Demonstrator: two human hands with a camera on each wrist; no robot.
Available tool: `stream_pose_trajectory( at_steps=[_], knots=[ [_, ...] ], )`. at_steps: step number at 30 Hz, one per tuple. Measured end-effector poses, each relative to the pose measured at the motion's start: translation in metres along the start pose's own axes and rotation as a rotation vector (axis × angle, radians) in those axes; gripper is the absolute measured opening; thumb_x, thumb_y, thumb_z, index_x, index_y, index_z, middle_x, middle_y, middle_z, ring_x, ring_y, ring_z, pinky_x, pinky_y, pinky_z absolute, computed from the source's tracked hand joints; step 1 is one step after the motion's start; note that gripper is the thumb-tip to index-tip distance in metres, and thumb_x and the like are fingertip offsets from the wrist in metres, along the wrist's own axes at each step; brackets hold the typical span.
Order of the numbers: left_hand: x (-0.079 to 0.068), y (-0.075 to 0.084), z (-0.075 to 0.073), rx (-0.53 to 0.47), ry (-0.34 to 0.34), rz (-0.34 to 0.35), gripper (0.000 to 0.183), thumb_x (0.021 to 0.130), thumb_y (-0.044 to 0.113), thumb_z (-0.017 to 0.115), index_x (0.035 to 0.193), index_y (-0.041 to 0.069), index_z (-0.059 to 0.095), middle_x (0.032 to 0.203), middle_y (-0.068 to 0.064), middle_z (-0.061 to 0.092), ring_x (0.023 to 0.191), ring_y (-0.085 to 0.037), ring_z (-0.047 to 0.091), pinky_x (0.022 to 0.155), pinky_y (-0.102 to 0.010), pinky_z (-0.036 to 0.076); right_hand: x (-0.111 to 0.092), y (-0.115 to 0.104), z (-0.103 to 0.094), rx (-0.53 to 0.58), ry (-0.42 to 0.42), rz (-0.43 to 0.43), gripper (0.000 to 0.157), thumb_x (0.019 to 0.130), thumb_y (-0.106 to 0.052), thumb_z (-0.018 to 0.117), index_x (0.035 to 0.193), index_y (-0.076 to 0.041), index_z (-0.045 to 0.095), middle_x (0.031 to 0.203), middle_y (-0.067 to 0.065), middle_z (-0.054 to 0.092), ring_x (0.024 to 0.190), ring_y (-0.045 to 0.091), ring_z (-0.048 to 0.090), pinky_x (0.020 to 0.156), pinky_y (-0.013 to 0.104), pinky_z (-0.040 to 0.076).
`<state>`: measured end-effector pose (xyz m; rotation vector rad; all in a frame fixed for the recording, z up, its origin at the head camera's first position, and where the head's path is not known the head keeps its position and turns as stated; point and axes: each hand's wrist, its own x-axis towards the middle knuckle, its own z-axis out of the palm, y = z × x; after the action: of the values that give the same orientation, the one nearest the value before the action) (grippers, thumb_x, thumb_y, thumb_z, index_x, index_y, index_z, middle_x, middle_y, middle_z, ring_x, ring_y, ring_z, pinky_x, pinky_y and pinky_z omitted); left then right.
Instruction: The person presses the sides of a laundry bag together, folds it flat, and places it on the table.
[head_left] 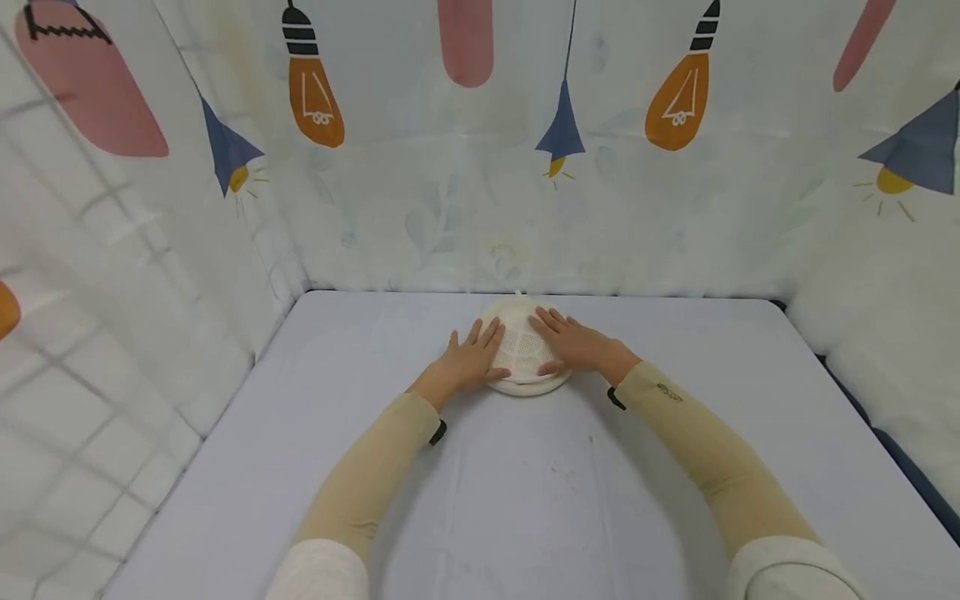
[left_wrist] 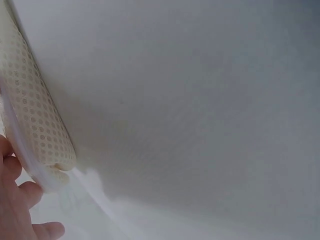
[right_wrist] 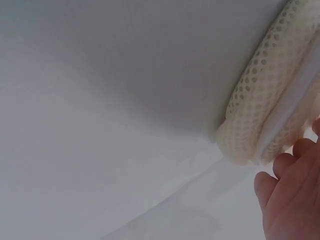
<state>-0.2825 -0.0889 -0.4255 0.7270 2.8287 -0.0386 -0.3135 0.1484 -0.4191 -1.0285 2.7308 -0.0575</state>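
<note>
A round cream mesh laundry bag [head_left: 522,342] lies on the far middle part of the table, low and pressed down, with a pale rim around it. In the left wrist view the edge of the bag [left_wrist: 35,110] shows thick, holed mesh and a smooth white band. My left hand [head_left: 467,360] rests on the bag's left side, fingers spread and pointing away from me. On the right side my right hand [head_left: 576,342] lies on the mesh, its fingers extended. The right wrist view has the fingertips right at the white band of the bag [right_wrist: 250,110].
A pale cloth covers the table [head_left: 517,500]. Behind it hangs a white curtain [head_left: 450,208] printed with lamps and bulbs, which continues along the left and right sides. Small specks mark the cloth in front of the bag.
</note>
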Motion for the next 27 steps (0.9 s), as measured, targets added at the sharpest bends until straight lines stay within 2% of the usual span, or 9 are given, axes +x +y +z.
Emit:
stream_pose_trajectory(
  at_steps=[5,9,16,22,27],
  knots=[
    [0.002,0.000,-0.001,-0.021,-0.001,0.017,0.085,0.092,0.059,0.036,0.149,0.012,-0.005,0.154,-0.002,-0.013,0.139,-0.028,-0.008,0.105,-0.060,0.009,0.006,-0.002,-0.006,-0.020,-0.039,-0.015,0.100,0.083,-0.059,0.053,0.149,-0.008,-0.003,0.153,0.012,-0.012,0.139,0.030,-0.007,0.110,0.048,0.010],
    [0.003,-0.001,-0.002,-0.030,-0.012,0.015,0.084,0.092,0.059,0.035,0.150,0.013,-0.003,0.154,-0.002,-0.010,0.139,-0.028,-0.007,0.105,-0.061,0.010,0.007,-0.004,-0.009,0.019,-0.073,-0.012,0.100,0.084,-0.057,0.054,0.149,-0.008,-0.004,0.153,0.013,-0.013,0.139,0.031,-0.008,0.109,0.049,0.010],
    [0.005,-0.002,-0.007,-0.052,-0.066,-0.004,0.083,0.092,0.060,0.037,0.150,0.014,0.000,0.155,-0.001,-0.007,0.140,-0.027,-0.006,0.105,-0.061,0.009,0.010,-0.003,-0.010,0.042,-0.111,-0.009,0.099,0.084,-0.057,0.053,0.149,-0.009,-0.005,0.153,0.012,-0.013,0.139,0.031,-0.008,0.110,0.050,0.008],
    [0.007,-0.003,-0.008,-0.074,-0.096,-0.012,0.083,0.091,0.060,0.038,0.151,0.015,0.001,0.155,0.000,-0.006,0.140,-0.026,-0.005,0.105,-0.061,0.009,0.015,0.002,-0.005,0.033,-0.122,-0.021,0.100,0.084,-0.059,0.052,0.149,-0.009,-0.004,0.153,0.012,-0.012,0.139,0.033,-0.006,0.109,0.051,0.010],
    [0.009,-0.005,-0.004,-0.068,-0.093,-0.013,0.084,0.091,0.061,0.037,0.151,0.016,0.000,0.155,0.001,-0.007,0.140,-0.026,-0.005,0.105,-0.060,0.009,0.016,0.001,-0.004,0.048,-0.120,-0.014,0.100,0.084,-0.058,0.053,0.149,-0.010,-0.004,0.154,0.011,-0.012,0.139,0.031,-0.008,0.109,0.050,0.009]
  ],
)
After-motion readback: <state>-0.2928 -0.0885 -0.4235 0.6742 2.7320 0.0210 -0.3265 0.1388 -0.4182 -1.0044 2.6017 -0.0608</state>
